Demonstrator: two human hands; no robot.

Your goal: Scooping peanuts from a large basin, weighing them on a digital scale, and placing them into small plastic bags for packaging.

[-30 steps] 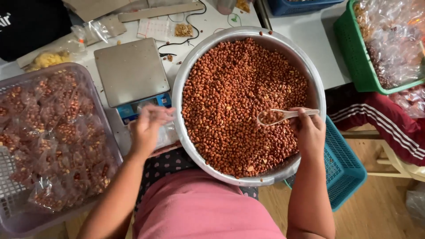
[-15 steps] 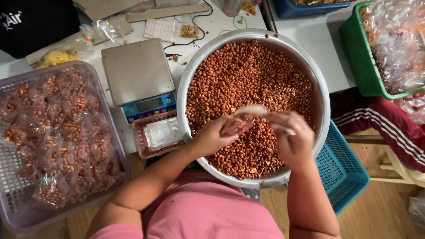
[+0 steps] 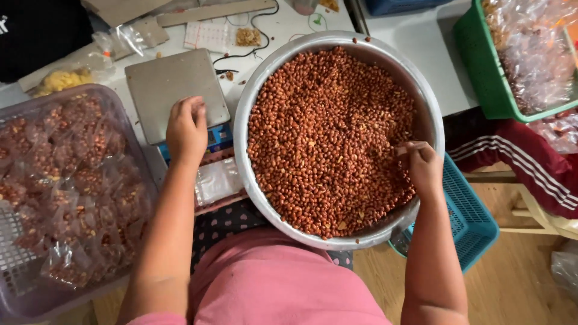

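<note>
Left hand (image 3: 186, 129) curled on the scale (image 3: 174, 93), contents hidden, grip unclear. Right hand (image 3: 421, 165) fisted, pinching something among peanuts (image 3: 328, 132) in the basin (image 3: 244, 114). Overhanging basin could tip if pressed.

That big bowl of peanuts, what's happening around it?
A person in a pink top works over a metal bowl full of red-skinned peanuts. The right hand is down in the peanuts at the bowl's right side. The left hand rests on the weighing scale. A lilac basket of filled peanut bags sits at the left.
</note>
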